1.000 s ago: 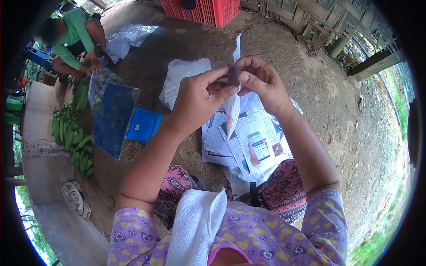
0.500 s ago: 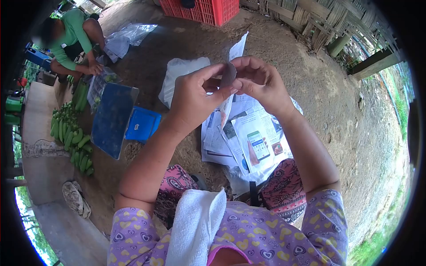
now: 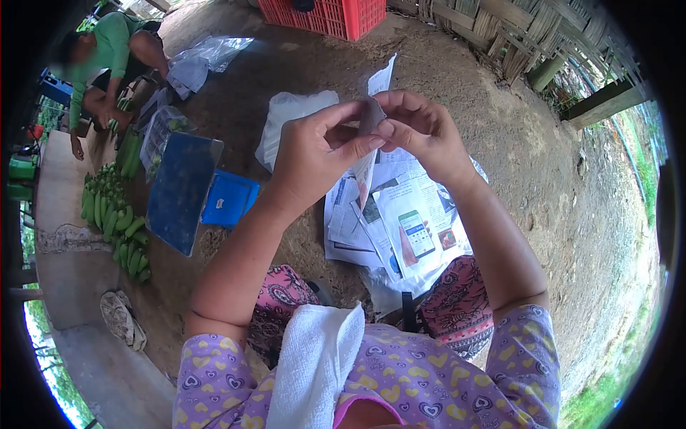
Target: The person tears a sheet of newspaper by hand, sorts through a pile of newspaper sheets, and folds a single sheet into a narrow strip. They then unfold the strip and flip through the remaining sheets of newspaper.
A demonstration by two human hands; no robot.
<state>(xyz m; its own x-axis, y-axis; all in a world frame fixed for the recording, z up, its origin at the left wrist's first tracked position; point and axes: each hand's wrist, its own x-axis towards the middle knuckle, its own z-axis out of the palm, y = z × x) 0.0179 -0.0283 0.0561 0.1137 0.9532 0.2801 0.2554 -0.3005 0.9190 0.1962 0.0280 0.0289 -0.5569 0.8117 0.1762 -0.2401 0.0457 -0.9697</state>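
Observation:
Both my hands are raised in front of me, pinching one sheet of newspaper [image 3: 381,77] that stands nearly edge-on to my view. My left hand [image 3: 321,139] grips it with thumb and fingers from the left. From the other side, my right hand [image 3: 421,132] holds the same sheet, its thumb near the left thumb. The edge between the thumbs looks folded over and greyish. Below my hands lies a spread pile of newspaper sheets [image 3: 343,229], the top one printed with a phone picture. Clear plastic shows under the pile.
A blue flat-topped scale [image 3: 182,193] and green bananas [image 3: 114,218] are on the left. A white plastic bag [image 3: 286,118] lies beyond my left hand. A co-worker in a green top [image 3: 114,50] crouches at upper left. A red crate [image 3: 336,18] stands at the back.
My hands stay almost in place, with the newspaper sheet shifted slightly. The co-worker has let go of the plastic bag and reaches one arm down towards the left.

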